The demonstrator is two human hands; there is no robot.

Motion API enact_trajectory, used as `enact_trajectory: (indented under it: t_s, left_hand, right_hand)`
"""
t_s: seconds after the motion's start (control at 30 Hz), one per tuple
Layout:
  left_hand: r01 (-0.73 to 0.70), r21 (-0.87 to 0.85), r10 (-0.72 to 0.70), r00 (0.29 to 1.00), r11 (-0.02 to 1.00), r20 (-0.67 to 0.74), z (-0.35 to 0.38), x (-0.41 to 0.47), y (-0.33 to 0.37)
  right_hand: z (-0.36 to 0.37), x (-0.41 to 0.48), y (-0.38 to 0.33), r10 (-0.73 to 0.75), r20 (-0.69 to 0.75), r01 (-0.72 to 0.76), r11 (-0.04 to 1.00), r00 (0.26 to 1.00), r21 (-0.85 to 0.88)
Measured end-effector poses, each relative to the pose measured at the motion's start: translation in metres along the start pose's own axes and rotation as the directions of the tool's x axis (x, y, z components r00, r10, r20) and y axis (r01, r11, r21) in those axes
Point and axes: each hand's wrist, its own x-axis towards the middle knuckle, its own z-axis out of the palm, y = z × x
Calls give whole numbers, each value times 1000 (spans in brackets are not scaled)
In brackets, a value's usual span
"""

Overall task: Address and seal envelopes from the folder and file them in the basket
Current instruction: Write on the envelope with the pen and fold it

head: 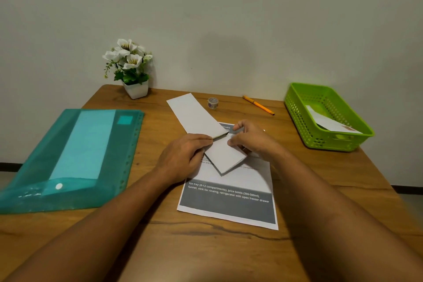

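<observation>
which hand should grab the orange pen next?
Right. The orange pen lies far right of the envelope, nearer the right hand. The left hand pins the envelope's near end and would have to cross over.

A potted white-flowered plant (131,68) stands at the wooden table's (160,247) far-left corner.

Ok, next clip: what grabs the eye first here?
Both hands, left and right, work a white envelope over a printed sheet at the desk's centre. A teal folder fills the left side; a lime basket holding one envelope sits far right.
</observation>
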Motion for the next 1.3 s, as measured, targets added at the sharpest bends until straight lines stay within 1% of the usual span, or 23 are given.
enact_trajectory:
  t_s: [0.07,0.13,0.2,0.3,0.33,0.43,0.53,0.77,0.87,0.97,1.13,1.3]
  left_hand:
    - [-2,-5,2,1000,1000,1,-1,-1,2]
    - [-3,-3,3,1000,1000,-2,0,-1,2]
    - [9,6,-9,1000,1000,-3,1,1,1]
    - [36,31,-35,999,999,-6,4,2,-1]
    - [45,38,-44,999,998,-10,5,3,-1]
    - [56,47,-56,998,997,-18,6,4,-2]
    - [38,37,-38,999,999,-2,4,2,-2]
    - [-1,-8,1,1000,1000,24,2,0,-2]
    - [12,-4,-12,1000,1000,20,3,1,-3]
    - [25,-11,-25,1000,1000,13,4,1,-3]
    - [0,-32,1,1000,999,13,3,1,-4]
    - [-11,-64,11,1000,998,8,4,0,-7]
  right_hand:
    - [8,5,-2,-18,-70,19,1000,997,7]
    - [12,6,-2,-13,-83,14,1000,996,10]
    - [8,1,-1,34,-16,-34,999,999,13]
    - [-3,-10,1,127,176,-127,992,976,-13]
    - [-6,-13,2,145,217,-141,989,965,-34]
    - [-10,-16,3,159,251,-150,987,955,-55]
    - [-4,-17,-1,134,203,-139,990,970,8]
    - [24,-10,-8,79,28,-83,978,996,189]
    - [27,-8,-5,76,17,-78,971,997,228]
    - [26,-6,0,61,18,-64,967,998,246]
    - [31,-1,3,55,-53,-40,970,997,240]
    - [42,5,-1,34,-85,-13,971,996,240]
